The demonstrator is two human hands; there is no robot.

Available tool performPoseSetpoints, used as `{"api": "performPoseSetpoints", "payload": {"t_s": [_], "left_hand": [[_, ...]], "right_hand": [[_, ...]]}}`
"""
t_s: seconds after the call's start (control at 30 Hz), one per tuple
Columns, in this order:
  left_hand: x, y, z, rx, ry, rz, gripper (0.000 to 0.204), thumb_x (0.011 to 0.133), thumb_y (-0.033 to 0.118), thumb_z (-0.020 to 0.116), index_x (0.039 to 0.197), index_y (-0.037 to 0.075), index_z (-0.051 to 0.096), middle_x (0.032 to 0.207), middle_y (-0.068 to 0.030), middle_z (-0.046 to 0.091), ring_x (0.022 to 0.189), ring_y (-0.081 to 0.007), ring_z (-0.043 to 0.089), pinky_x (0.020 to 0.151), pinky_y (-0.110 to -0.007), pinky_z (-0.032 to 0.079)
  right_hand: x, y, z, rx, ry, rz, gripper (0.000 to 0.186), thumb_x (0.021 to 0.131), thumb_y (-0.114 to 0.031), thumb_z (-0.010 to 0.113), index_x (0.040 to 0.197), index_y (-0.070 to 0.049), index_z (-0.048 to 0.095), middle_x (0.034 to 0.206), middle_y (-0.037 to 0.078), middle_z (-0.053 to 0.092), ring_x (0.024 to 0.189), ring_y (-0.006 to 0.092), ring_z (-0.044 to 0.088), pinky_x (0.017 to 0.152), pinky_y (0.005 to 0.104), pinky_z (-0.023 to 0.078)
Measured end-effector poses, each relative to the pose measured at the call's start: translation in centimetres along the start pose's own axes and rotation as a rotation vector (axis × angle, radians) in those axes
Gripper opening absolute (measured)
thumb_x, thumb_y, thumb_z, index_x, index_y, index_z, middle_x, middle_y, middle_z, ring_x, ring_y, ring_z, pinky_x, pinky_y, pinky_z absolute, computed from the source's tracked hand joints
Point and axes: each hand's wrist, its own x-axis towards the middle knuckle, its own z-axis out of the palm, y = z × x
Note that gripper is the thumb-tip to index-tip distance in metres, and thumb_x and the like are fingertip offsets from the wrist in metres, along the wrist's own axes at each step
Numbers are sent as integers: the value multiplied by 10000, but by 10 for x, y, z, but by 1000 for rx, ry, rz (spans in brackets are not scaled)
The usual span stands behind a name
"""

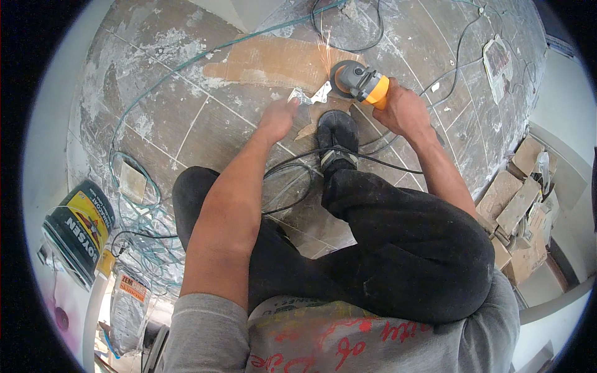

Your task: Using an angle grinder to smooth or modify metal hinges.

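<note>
An orange and grey angle grinder (368,86) is gripped round its body by my right hand (401,110). Its dark disc meets the right end of a small shiny metal bracket (311,95), and orange sparks (326,53) fly up and away from that contact. My left hand (278,119) pinches the bracket's left end with closed fingers. Just below the bracket is my black shoe (337,137). A flat piece of brown cardboard (264,62) lies on the floor beyond the bracket.
Black cable (298,163) loops across the tiled floor (205,133) by my shoe. A teal cord (186,65) runs along the left. At left stand a dark green bucket (78,230) and a plastic bag (129,311). Cardboard scraps (519,199) pile up at right.
</note>
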Motion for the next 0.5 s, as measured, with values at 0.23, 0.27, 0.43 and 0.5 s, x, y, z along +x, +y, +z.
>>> {"api": "performPoseSetpoints", "payload": {"t_s": [0.23, 0.27, 0.43, 0.5], "left_hand": [[4, -6, 3, 5, 23, -15, 491, 978, 466, 496, 735, 42, 545, 646, -39, 511, 602, -161, 465, 585, -328, 392], [5, -6, 4, 5, 22, -14, 491, 978, 466, 496, 735, 42, 545, 646, -39, 511, 602, -161, 465, 585, -328, 392], [5, -6, 4, -12, 22, 17, 477, 988, 446, 491, 736, 44, 543, 647, -25, 500, 604, -153, 447, 585, -323, 389], [5, -6, 3, -14, 25, 37, 478, 988, 447, 491, 737, 43, 544, 646, -26, 497, 607, -153, 448, 587, -321, 390]], "right_hand": [[-1, 1, 1, 2, 14, -16, 435, 751, -243, 686, 1065, 8, 520, 881, 247, 679, 819, 415, 673, 724, 478, 546], [-1, 0, 0, -20, 7, -2, 437, 752, -243, 686, 1068, 8, 518, 880, 246, 679, 818, 415, 674, 724, 479, 547], [-1, -2, -2, -17, -5, -1, 446, 750, -244, 688, 1078, 8, 518, 875, 245, 680, 817, 413, 675, 724, 480, 547], [-1, -2, -3, -15, -1, 3, 445, 749, -243, 688, 1078, 7, 521, 874, 244, 680, 817, 412, 676, 724, 480, 547]]}}
